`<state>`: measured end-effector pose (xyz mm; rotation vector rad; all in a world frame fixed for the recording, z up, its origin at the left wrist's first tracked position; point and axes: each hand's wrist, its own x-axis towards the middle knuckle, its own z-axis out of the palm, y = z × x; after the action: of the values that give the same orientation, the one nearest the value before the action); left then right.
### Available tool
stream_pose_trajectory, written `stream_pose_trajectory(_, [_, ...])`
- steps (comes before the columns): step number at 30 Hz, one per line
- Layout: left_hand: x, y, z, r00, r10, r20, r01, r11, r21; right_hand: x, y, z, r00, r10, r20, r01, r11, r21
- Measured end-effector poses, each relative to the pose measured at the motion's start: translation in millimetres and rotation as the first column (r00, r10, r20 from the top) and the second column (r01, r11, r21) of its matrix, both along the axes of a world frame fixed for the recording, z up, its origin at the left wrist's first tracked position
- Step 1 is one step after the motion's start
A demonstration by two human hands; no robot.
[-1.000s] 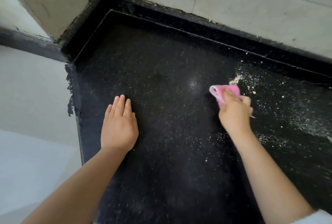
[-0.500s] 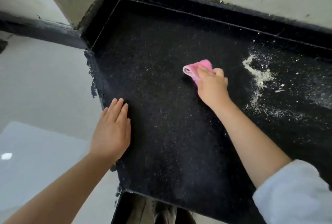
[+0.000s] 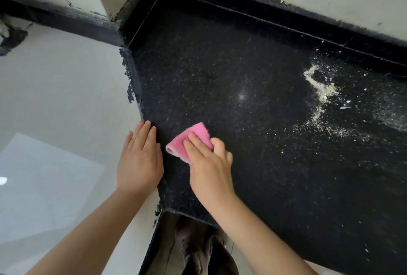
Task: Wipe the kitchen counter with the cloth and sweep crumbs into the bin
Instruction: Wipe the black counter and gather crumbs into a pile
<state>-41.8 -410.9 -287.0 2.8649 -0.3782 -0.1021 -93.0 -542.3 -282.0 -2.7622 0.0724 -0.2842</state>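
left hand (image 3: 139,160): flat, fingers straight, on desk (image 3: 242,65) left edge | right hand (image 3: 209,164): grip pressing on pink cloth (image 3: 189,140), fingers atop | cloth: on desk beside left hand | crumbs (image 3: 319,89): far right, well apart

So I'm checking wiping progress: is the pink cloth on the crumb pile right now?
No, the pink cloth sits near the counter's left edge under the right hand, far from the crumb pile.
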Motion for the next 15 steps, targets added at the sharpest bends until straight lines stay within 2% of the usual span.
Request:
stream_pose_trajectory(2, [-0.3, -0.5, -0.6, 1.0, 0.012, -0.001, -0.012, 1.0, -0.016, 4.6, -24.3, -4.0, 0.996, -0.091, -0.005, 0.091, 0.994, -0.068])
stream_pose_trajectory(4, [-0.3, -0.3, -2.2, 1.0, 0.01, 0.005, -0.01, 1.0, -0.019, 8.9, -73.9, -6.8, 0.962, -0.261, -0.078, 0.25, 0.96, -0.129])
stream_pose_trajectory(6, [0.0, -0.5, -3.2, 1.0, 0.004, 0.013, -0.004, 1.0, -0.028, 7.4, -135.4, -5.2, 0.861, -0.484, -0.152, 0.463, 0.873, -0.155])
stream_pose_trajectory(9, [-0.8, -2.0, -1.8, 1.0, 0.006, 0.016, -0.006, 1.0, -0.026, 3.7, -190.0, 14.9, 0.689, -0.702, -0.181, 0.711, 0.703, -0.017])
stream_pose_trajectory(10, [-0.8, -2.0, -1.5, 1.0, 0.001, 0.024, 0.0, 1.0, -0.02, 4.1, -190.2, 18.6, 0.676, -0.718, -0.168, 0.727, 0.687, -0.01])
stream_pose_trajectory(11, [-0.5, -3.1, 0.2, 1.0, -0.006, 0.029, 0.007, 1.0, -0.017, 4.1, -182.2, 21.2, 0.702, -0.699, -0.136, 0.705, 0.709, -0.002])
stream_pose_trajectory(12, [-0.5, -3.8, 0.7, 1.0, -0.012, 0.029, 0.013, 1.0, -0.017, 3.3, -167.6, 21.3, 0.77, -0.635, -0.061, 0.637, 0.771, 0.012])
stream_pose_trajectory(14, [0.2, -5.3, 2.7, 1.0, -0.021, 0.009, 0.021, 1.0, -0.012, -4.2, -124.4, 17.3, 0.908, -0.411, 0.083, 0.412, 0.911, 0.006])
stream_pose_trajectory(15, [1.1, -10.7, 4.6, 0.999, -0.041, 0.005, 0.042, 0.999, -0.011, -11.9, -104.1, 12.5, 0.953, -0.285, 0.103, 0.291, 0.955, -0.05])
